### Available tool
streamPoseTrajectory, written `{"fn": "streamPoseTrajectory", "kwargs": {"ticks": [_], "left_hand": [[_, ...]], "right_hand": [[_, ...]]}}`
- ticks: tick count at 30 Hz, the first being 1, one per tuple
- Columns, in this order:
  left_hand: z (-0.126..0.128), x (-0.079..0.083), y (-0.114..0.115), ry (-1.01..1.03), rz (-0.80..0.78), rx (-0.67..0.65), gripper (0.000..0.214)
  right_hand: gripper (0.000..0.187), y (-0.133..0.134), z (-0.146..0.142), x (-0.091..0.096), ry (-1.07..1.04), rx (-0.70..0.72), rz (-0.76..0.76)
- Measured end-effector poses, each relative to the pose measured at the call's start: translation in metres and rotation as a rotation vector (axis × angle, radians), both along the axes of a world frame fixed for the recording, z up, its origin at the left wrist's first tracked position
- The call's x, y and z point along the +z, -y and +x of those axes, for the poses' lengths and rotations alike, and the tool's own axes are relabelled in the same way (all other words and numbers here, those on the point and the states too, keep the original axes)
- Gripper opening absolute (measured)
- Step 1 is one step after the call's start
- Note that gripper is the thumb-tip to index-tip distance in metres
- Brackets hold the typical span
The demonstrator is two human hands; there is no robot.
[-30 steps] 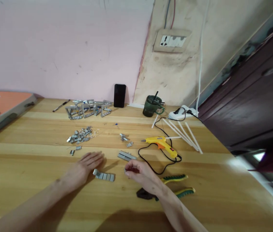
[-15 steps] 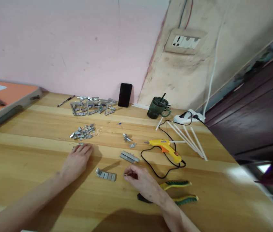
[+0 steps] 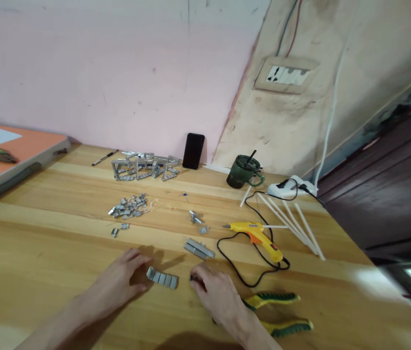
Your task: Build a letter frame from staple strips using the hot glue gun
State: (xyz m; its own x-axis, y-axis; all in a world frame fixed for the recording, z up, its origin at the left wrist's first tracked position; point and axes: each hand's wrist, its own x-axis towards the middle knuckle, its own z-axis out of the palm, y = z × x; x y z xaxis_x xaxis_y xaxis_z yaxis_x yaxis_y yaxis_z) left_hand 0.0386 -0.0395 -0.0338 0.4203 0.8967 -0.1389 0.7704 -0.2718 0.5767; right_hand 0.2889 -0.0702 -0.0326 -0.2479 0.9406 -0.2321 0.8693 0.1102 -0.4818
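My left hand (image 3: 116, 279) rests low over the wood, its thumb and fingers apart and nothing between them. Just right of its fingertips lies a short curved row of grey metal segments (image 3: 162, 278), with one end piece standing up. My right hand (image 3: 220, 296) is pinched closed on the other side of that row; a small dark bit shows at its fingertips, too small to name. Pliers (image 3: 276, 299) with green and yellow handles lie partly under my right wrist, their jaws mostly hidden. Two flat grey metal strips (image 3: 198, 248) lie beyond my right hand.
A yellow glue gun (image 3: 258, 236) with its black cord lies at right, near white glue sticks (image 3: 293, 224). Behind are a green mug (image 3: 241, 171), a phone (image 3: 193, 151), metal frames (image 3: 145, 167) and a power strip (image 3: 293, 187). Small metal pieces (image 3: 128, 206) lie heaped at left.
My left hand has come back from the small pieces by the heap to the left end of the segmented row. My right hand stays pinched near the row. The view has shifted slightly.
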Motion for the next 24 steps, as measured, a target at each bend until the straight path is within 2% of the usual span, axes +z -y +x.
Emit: {"fn": "streamPoseTrajectory", "kwargs": {"ticks": [3,9,18,24], "left_hand": [[0.001,-0.005,0.0,0.001,0.005,0.019,0.045],[-0.001,-0.027,0.004,0.017,0.025,0.072,0.05],[0.005,-0.019,0.007,0.003,0.026,0.095,0.042],[-0.001,-0.031,0.004,0.019,0.125,0.048,0.035]], "right_hand": [[0.019,0.0,0.0,-0.002,0.03,-0.004,0.005],[0.018,-0.002,-0.001,-0.006,0.051,-0.012,0.004],[0.015,0.001,0.0,-0.006,0.063,-0.017,-0.018],[0.017,0.001,-0.003,-0.004,0.083,-0.003,0.008]]}}
